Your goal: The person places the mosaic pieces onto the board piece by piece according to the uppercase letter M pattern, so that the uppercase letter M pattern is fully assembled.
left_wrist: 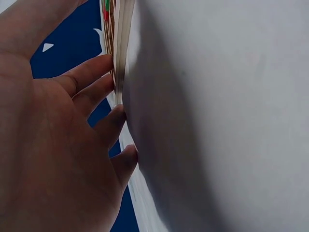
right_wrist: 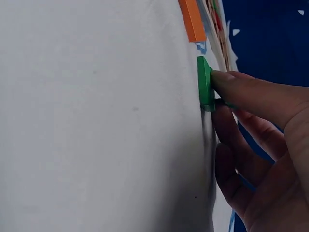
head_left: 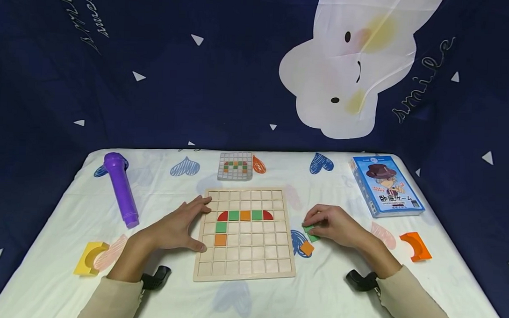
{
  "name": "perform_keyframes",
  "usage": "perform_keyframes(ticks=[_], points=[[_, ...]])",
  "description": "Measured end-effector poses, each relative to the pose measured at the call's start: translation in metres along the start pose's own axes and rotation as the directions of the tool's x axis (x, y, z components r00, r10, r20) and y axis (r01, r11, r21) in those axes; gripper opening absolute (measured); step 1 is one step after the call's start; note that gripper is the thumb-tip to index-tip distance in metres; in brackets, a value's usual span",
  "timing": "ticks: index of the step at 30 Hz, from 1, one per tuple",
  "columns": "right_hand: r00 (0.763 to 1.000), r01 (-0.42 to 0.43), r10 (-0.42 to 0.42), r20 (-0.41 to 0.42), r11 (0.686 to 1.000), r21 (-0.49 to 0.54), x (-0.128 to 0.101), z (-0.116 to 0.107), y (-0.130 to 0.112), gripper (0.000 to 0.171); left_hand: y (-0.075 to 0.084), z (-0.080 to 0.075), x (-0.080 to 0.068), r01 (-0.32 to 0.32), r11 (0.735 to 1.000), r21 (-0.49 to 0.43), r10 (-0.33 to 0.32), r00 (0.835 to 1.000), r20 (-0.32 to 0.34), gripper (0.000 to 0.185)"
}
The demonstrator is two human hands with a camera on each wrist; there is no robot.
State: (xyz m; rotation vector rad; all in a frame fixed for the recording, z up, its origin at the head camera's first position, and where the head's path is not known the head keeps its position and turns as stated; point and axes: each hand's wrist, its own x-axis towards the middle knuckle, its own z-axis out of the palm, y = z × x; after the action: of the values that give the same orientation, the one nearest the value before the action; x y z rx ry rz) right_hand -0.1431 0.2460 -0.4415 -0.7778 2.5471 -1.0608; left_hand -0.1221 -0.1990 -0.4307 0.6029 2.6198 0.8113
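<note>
A wooden grid board (head_left: 245,267) lies on the table with red, green and orange tiles in several cells. Along its left edge rests my left hand (head_left: 172,228), its thumb and fingers spread against the frame. In the left wrist view, fingertips touch the side of the board (left_wrist: 124,53). Right of the board, my right hand (head_left: 338,225) pinches at a green tile (head_left: 307,229) between thumb and fingers; more green shows just below. The right wrist view has the thumb against a green piece (right_wrist: 204,84). Close by lies a loose orange tile (head_left: 306,248).
A small pattern card (head_left: 234,175) stands behind the board. At the left are a purple microphone-shaped object (head_left: 122,189) and a yellow notched block (head_left: 87,258). To the right sit a blue game box (head_left: 388,187) and an orange notched block (head_left: 417,247).
</note>
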Motion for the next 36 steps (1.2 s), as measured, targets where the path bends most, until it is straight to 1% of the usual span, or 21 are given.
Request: perform_keyframes(ticks=[7, 16, 21, 25, 29, 36], points=[[1.0, 0.008, -0.007, -0.025, 1.0, 0.007, 0.001, -0.004, -0.005, 0.019, 0.001, -0.001, 0.0, -0.006, 1.0, 0.004, 0.006, 1.0, -0.001, 0.086], [0.995, 0.005, -0.001, -0.098, 0.999, 0.039, 0.004, -0.001, -0.011, 0.022, 0.0, -0.001, -0.001, 0.0, 1.0, 0.004, 0.0, 1.0, 0.001, 0.085], [0.993, 0.035, -0.031, -0.114, 0.999, 0.041, 0.01, 0.002, -0.017, 0.023, 0.0, 0.0, 0.0, -0.004, 1.0, 0.004, 0.004, 1.0, 0.0, 0.086], [0.992, 0.068, -0.062, -0.106, 0.996, 0.056, 0.017, 0.006, -0.022, 0.022, -0.001, 0.0, 0.0, -0.01, 1.0, -0.002, 0.01, 1.0, 0.002, 0.086], [0.992, 0.1, -0.093, -0.082, 0.99, 0.095, 0.024, 0.011, -0.028, 0.022, -0.001, 0.0, 0.0, -0.02, 1.0, -0.006, 0.021, 1.0, 0.004, 0.086], [0.991, 0.132, -0.13, -0.034, 0.987, 0.095, 0.041, 0.026, -0.041, 0.02, 0.0, -0.001, 0.0, 0.001, 1.0, -0.014, -0.001, 1.0, 0.006, 0.088]])
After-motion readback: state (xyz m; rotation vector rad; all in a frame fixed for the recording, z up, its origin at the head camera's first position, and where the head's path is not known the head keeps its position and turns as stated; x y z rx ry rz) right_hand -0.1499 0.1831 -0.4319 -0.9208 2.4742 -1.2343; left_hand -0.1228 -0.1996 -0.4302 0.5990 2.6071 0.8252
